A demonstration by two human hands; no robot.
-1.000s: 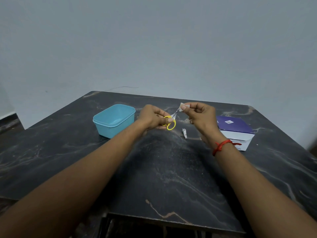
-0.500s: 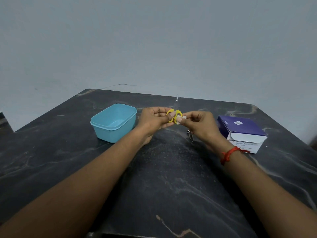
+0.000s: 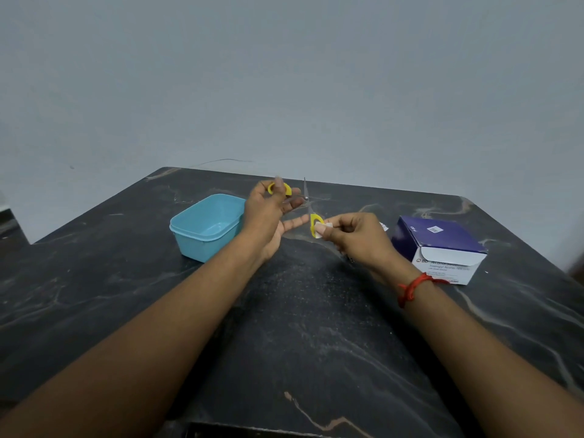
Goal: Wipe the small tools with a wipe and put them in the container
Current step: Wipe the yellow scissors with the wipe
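The scissors (image 3: 306,199) are held open above the far middle of the tabletop (image 3: 300,327). One yellow loop is gripped by the left hand (image 3: 268,213), and the other is rubbed with the wipe (image 3: 319,233), which is pinched in the right hand (image 3: 357,238). The blue container (image 3: 205,245) to the left appears empty, so the wiping is judged not finished, and nothing is put away yet.

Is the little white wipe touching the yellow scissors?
Touching. The head view shows the right hand pinching the wipe against the lower yellow handle of the scissors.
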